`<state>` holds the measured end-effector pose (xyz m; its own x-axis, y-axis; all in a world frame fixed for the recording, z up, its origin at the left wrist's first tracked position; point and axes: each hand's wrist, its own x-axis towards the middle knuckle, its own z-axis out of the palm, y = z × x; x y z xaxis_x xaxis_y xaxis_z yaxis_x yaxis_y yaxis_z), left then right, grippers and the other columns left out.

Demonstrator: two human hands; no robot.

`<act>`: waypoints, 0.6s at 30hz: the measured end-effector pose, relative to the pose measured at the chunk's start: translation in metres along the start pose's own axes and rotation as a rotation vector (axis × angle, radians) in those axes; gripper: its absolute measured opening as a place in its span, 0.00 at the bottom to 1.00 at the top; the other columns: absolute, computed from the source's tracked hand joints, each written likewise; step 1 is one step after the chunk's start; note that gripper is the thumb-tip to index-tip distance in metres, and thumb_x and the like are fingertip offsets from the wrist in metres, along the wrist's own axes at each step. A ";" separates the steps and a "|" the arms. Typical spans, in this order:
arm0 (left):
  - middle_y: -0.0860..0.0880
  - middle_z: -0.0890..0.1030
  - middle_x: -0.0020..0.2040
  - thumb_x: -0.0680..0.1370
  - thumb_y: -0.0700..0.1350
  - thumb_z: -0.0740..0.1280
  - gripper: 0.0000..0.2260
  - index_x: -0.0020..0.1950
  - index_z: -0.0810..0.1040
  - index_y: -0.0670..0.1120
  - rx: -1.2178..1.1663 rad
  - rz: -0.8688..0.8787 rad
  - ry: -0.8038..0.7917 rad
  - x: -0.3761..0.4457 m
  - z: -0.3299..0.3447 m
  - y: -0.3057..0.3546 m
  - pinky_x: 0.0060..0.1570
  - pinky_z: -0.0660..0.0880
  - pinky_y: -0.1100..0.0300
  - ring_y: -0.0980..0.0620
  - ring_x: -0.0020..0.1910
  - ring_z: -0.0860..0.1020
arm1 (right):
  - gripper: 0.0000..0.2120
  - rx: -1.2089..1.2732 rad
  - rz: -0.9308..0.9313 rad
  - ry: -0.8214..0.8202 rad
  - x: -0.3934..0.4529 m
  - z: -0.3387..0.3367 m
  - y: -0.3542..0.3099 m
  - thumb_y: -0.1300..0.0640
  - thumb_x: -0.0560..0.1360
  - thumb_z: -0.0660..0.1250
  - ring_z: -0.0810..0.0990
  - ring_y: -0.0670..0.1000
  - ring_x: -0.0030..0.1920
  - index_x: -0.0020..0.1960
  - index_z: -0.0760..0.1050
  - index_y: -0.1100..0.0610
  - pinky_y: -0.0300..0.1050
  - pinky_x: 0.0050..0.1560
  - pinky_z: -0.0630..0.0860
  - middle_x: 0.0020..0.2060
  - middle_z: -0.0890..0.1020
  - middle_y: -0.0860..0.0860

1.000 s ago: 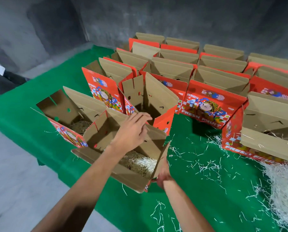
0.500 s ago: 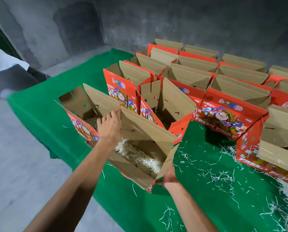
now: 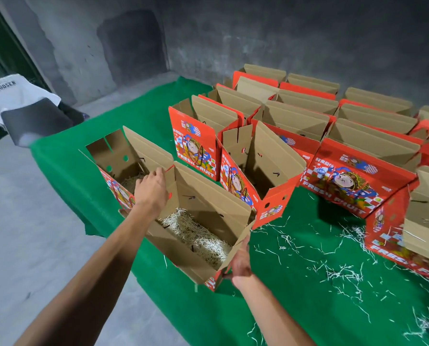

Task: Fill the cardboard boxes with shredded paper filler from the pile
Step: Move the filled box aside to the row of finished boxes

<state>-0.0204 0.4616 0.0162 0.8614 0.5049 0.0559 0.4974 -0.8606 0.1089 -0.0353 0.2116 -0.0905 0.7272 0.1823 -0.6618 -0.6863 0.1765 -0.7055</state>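
Boxes first: the cardboard box (image 3: 198, 221) between my hands has a layer of shredded paper filler (image 3: 196, 233) across its bottom, so I'd call that one done or nearly. My left hand (image 3: 152, 191) is clamped on its far-left top edge, fingers curled over the flap. My right hand (image 3: 240, 263) presses the near-right corner; can't tell if the fingers wrap it or just lie flat. Second box (image 3: 131, 163), just beyond my left hand, also shows some filler inside. Third box (image 3: 260, 168), ahead of my right hand, looks bare at the bottom, so prob. next. Rows of boxes (image 3: 333, 116) further out: insides hidden, can't say. So approx. two filled, lots left, as I judge it. Loose strands (image 3: 338, 268) lie scattered on the green table (image 3: 295, 308) to the right of my right hand; the pile itself is mostly out of frame.

Writing: "FRESH FRUIT" on the red box fronts, w/ a cartoon figure. White cloth (image 3: 13, 93) far left of my left hand reads roughly "AINUDSER", not sure.
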 end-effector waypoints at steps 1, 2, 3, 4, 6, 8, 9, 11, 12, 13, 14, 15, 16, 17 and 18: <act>0.41 0.78 0.60 0.74 0.40 0.70 0.27 0.70 0.64 0.41 -0.006 -0.001 0.000 0.002 -0.001 -0.004 0.62 0.68 0.45 0.40 0.60 0.75 | 0.36 -0.002 0.000 0.008 0.000 0.005 0.001 0.31 0.79 0.40 0.68 0.63 0.71 0.77 0.56 0.52 0.71 0.69 0.62 0.71 0.70 0.57; 0.41 0.78 0.60 0.74 0.39 0.69 0.27 0.71 0.64 0.42 -0.013 0.002 0.000 0.004 -0.002 -0.006 0.63 0.68 0.44 0.40 0.60 0.75 | 0.37 -0.008 0.006 0.020 0.000 0.009 0.002 0.30 0.78 0.41 0.68 0.64 0.71 0.77 0.56 0.52 0.71 0.70 0.61 0.72 0.68 0.59; 0.42 0.78 0.60 0.73 0.37 0.68 0.28 0.71 0.64 0.42 -0.018 0.008 -0.004 0.006 -0.002 -0.008 0.63 0.68 0.44 0.40 0.60 0.75 | 0.37 -0.020 0.016 0.033 0.001 0.011 0.003 0.29 0.78 0.41 0.68 0.64 0.71 0.77 0.56 0.53 0.71 0.70 0.61 0.73 0.68 0.60; 0.42 0.78 0.61 0.73 0.36 0.67 0.28 0.72 0.63 0.43 -0.021 0.016 -0.009 0.008 -0.003 -0.010 0.64 0.67 0.43 0.40 0.60 0.75 | 0.38 -0.032 0.026 0.042 0.001 0.011 0.003 0.29 0.77 0.41 0.68 0.65 0.71 0.77 0.56 0.52 0.72 0.69 0.63 0.73 0.68 0.60; 0.42 0.78 0.61 0.73 0.35 0.67 0.29 0.73 0.64 0.43 -0.031 0.024 -0.009 0.011 -0.003 -0.011 0.65 0.67 0.42 0.41 0.60 0.75 | 0.38 -0.044 0.041 0.028 0.003 0.007 0.003 0.27 0.76 0.41 0.71 0.64 0.68 0.76 0.58 0.51 0.73 0.64 0.68 0.71 0.70 0.59; 0.42 0.77 0.62 0.73 0.37 0.68 0.29 0.72 0.64 0.43 -0.040 0.012 -0.010 0.012 -0.004 -0.007 0.66 0.66 0.42 0.41 0.61 0.73 | 0.39 -0.054 0.048 -0.011 0.006 0.001 -0.001 0.25 0.74 0.42 0.73 0.62 0.64 0.74 0.60 0.49 0.72 0.58 0.71 0.70 0.71 0.58; 0.42 0.76 0.63 0.73 0.40 0.69 0.29 0.72 0.64 0.43 -0.041 0.009 0.000 0.012 -0.005 -0.002 0.66 0.66 0.43 0.41 0.63 0.72 | 0.40 -0.063 0.041 -0.015 0.007 -0.001 -0.006 0.24 0.74 0.43 0.74 0.62 0.64 0.75 0.61 0.48 0.72 0.58 0.71 0.71 0.71 0.58; 0.41 0.73 0.66 0.72 0.43 0.71 0.30 0.72 0.64 0.42 -0.039 0.046 0.074 0.010 -0.008 0.012 0.68 0.65 0.44 0.40 0.65 0.70 | 0.41 -0.085 0.019 0.040 0.010 -0.006 -0.022 0.23 0.73 0.45 0.71 0.65 0.69 0.77 0.59 0.47 0.73 0.60 0.71 0.74 0.68 0.58; 0.41 0.72 0.67 0.72 0.43 0.71 0.31 0.72 0.64 0.42 -0.043 0.085 0.123 0.010 -0.011 0.022 0.68 0.64 0.44 0.40 0.66 0.69 | 0.42 -0.091 0.007 0.083 0.011 -0.008 -0.032 0.23 0.73 0.46 0.68 0.65 0.71 0.78 0.58 0.47 0.74 0.61 0.70 0.76 0.65 0.58; 0.41 0.71 0.69 0.72 0.42 0.72 0.32 0.73 0.64 0.42 -0.058 0.130 0.171 0.009 -0.014 0.033 0.69 0.63 0.45 0.40 0.67 0.68 | 0.41 -0.095 -0.014 0.118 0.012 -0.011 -0.044 0.23 0.73 0.47 0.66 0.65 0.72 0.79 0.56 0.46 0.73 0.62 0.70 0.77 0.63 0.57; 0.41 0.70 0.70 0.72 0.41 0.71 0.32 0.74 0.64 0.41 -0.084 0.179 0.218 0.009 -0.017 0.046 0.70 0.62 0.45 0.40 0.69 0.67 | 0.41 -0.107 -0.049 0.142 0.013 -0.016 -0.056 0.23 0.74 0.47 0.66 0.63 0.73 0.79 0.56 0.46 0.71 0.65 0.69 0.77 0.62 0.55; 0.42 0.70 0.70 0.73 0.40 0.71 0.31 0.74 0.64 0.42 -0.117 0.228 0.256 0.009 -0.020 0.060 0.71 0.62 0.46 0.41 0.70 0.66 | 0.42 -0.124 -0.091 0.161 0.013 -0.020 -0.068 0.23 0.73 0.47 0.66 0.61 0.73 0.79 0.56 0.47 0.67 0.68 0.67 0.77 0.63 0.54; 0.43 0.70 0.71 0.73 0.40 0.71 0.30 0.73 0.65 0.42 -0.149 0.277 0.277 0.009 -0.024 0.074 0.72 0.61 0.46 0.43 0.71 0.66 | 0.43 -0.132 -0.136 0.176 0.013 -0.026 -0.081 0.23 0.73 0.48 0.68 0.58 0.71 0.76 0.60 0.50 0.63 0.70 0.65 0.74 0.67 0.54; 0.44 0.70 0.71 0.74 0.40 0.70 0.28 0.73 0.65 0.43 -0.177 0.328 0.275 0.010 -0.026 0.090 0.73 0.60 0.46 0.44 0.72 0.65 | 0.42 -0.129 -0.179 0.186 0.015 -0.031 -0.093 0.22 0.72 0.50 0.72 0.56 0.66 0.71 0.64 0.52 0.60 0.71 0.64 0.68 0.72 0.55; 0.45 0.69 0.71 0.75 0.39 0.69 0.27 0.73 0.66 0.44 -0.204 0.381 0.255 0.010 -0.028 0.105 0.74 0.59 0.47 0.46 0.72 0.65 | 0.39 -0.118 -0.212 0.190 0.017 -0.035 -0.106 0.22 0.70 0.52 0.76 0.53 0.58 0.64 0.67 0.53 0.57 0.69 0.65 0.59 0.75 0.54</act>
<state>0.0374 0.3777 0.0562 0.9127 0.1790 0.3673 0.0998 -0.9694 0.2244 0.0498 0.1625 -0.0357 0.8507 -0.0331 -0.5245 -0.5212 0.0756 -0.8501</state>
